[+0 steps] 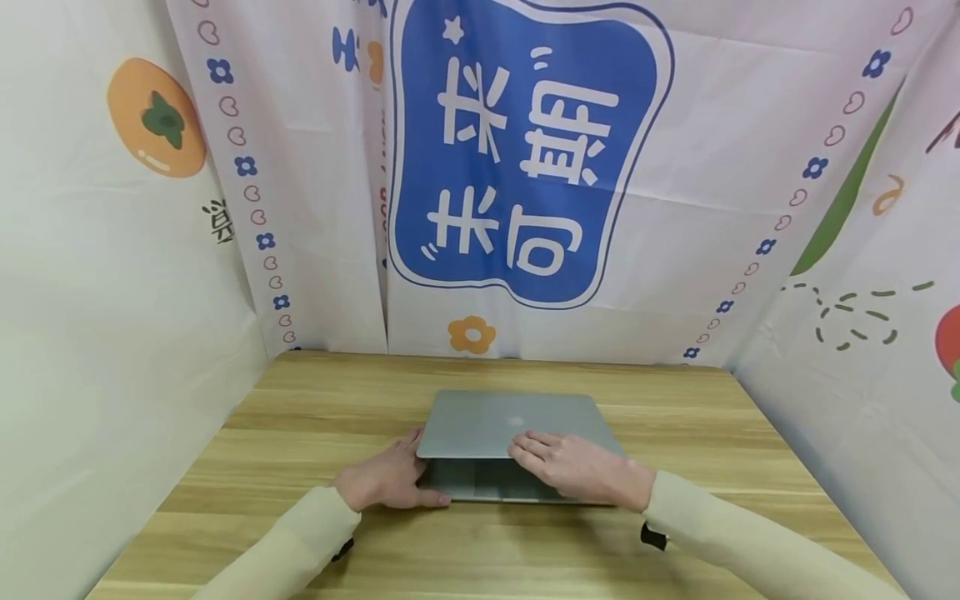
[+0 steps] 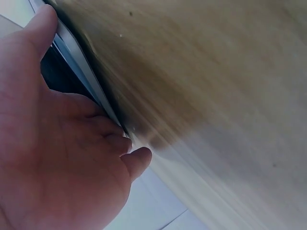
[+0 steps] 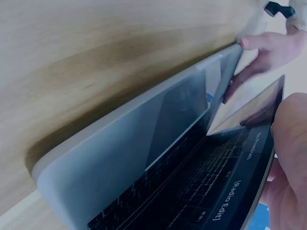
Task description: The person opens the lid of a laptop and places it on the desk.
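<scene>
A silver laptop (image 1: 517, 408) lies on the wooden table with its lid partly raised, the hinge at the far side. My left hand (image 1: 393, 479) holds the base at its near left corner, thumb at the front edge and fingers along the left side. In the left wrist view the fingers of that left hand (image 2: 72, 143) bend against the base's side. My right hand (image 1: 573, 467) grips the lid's near edge, fingers on its outer face. The right wrist view shows the keyboard (image 3: 158, 167) and the lit screen (image 3: 230, 191) with text; the right thumb is at the lid's rim.
The wood-grain table (image 1: 337, 400) extends around the laptop on all sides. Printed white cloth (image 1: 322, 208) hangs behind the table, with a blue sign (image 1: 525, 183) on it, and at both sides. Dark bands (image 1: 654, 536) are at both wrists.
</scene>
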{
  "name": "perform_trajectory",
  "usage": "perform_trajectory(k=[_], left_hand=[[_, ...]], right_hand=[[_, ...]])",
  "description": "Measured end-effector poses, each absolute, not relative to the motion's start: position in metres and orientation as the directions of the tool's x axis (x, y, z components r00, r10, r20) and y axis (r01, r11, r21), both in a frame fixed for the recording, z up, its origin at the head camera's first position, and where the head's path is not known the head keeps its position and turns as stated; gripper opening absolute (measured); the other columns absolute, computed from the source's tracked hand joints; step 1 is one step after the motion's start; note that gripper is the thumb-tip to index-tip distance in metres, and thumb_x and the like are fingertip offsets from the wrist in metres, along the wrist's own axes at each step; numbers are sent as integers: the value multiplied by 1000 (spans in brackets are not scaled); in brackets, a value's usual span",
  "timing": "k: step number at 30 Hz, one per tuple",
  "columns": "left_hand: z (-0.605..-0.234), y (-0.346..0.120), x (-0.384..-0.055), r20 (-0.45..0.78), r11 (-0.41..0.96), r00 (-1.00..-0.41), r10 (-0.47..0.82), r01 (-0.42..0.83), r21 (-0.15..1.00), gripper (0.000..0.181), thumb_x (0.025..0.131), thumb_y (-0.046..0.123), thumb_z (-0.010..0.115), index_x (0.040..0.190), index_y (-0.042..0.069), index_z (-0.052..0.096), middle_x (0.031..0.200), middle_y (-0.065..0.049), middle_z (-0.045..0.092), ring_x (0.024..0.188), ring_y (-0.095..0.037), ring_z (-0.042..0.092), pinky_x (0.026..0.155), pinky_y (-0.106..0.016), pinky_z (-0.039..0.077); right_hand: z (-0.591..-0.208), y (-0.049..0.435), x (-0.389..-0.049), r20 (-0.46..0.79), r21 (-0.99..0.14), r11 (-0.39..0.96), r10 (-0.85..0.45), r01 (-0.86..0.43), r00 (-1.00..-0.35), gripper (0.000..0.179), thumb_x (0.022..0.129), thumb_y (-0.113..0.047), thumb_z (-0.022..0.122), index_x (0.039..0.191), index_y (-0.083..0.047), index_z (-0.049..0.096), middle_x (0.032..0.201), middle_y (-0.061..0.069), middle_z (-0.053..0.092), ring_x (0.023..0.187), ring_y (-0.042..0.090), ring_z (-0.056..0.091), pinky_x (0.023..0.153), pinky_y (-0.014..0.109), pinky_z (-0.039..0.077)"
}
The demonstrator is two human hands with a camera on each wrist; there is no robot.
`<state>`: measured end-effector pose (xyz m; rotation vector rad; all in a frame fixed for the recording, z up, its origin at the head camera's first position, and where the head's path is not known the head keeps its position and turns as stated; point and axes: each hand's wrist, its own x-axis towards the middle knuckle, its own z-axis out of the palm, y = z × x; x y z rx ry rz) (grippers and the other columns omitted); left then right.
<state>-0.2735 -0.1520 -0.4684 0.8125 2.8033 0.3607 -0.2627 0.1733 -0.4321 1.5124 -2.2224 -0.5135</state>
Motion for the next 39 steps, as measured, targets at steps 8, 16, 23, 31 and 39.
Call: perform_trajectory(k=[8, 16, 23, 31, 39], left_hand=[[-470, -152, -275, -134, 829, -830, 541, 499, 253, 107, 83, 70, 61, 156, 5, 20, 165, -20, 5, 151, -39, 15, 118, -52, 31], [-470, -152, -278, -133, 839, -836, 533, 501, 212, 108, 81, 74, 60, 154, 2, 27, 164, -21, 7, 149, -39, 21, 117, -49, 33], [-467, -150, -275, -161, 850, -841, 516, 479, 220, 109, 79, 75, 60, 154, 2, 27, 164, -21, 6, 149, -39, 20, 118, -50, 32], [-467, -151, -275, -154, 842, -834, 531, 499, 205, 109, 80, 74, 60, 153, 0, 28, 164, -20, 8, 150, -39, 18, 119, -49, 31], [-464, -150, -273, -159, 837, -824, 543, 518, 176, 108, 83, 72, 59, 152, -4, 27, 164, -21, 10, 152, -35, 12, 121, -48, 27]], right_hand=[[-427, 174, -265, 148, 453, 375, -926, -809, -347, 51, 88, 2, 62, 138, -4, 53, 135, 13, 62, 121, 23, 63, 91, 30, 58], [-418, 173, -266, 131, 419, 380, -924, -824, -359, 49, 89, 1, 62, 137, -4, 54, 135, 13, 62, 122, 23, 63, 92, 30, 57], [-416, 174, -269, 141, 403, 377, -926, -834, -350, 48, 89, 1, 64, 136, -5, 56, 134, 12, 63, 120, 21, 63, 91, 29, 57], [-413, 175, -271, 175, 375, 381, -925, -845, -338, 48, 88, 2, 64, 135, -4, 56, 132, 12, 64, 118, 22, 65, 89, 29, 58], [-406, 176, -275, 197, 313, 407, -912, -858, -360, 50, 87, 7, 60, 136, -5, 55, 133, 13, 63, 115, 22, 66, 87, 29, 58]])
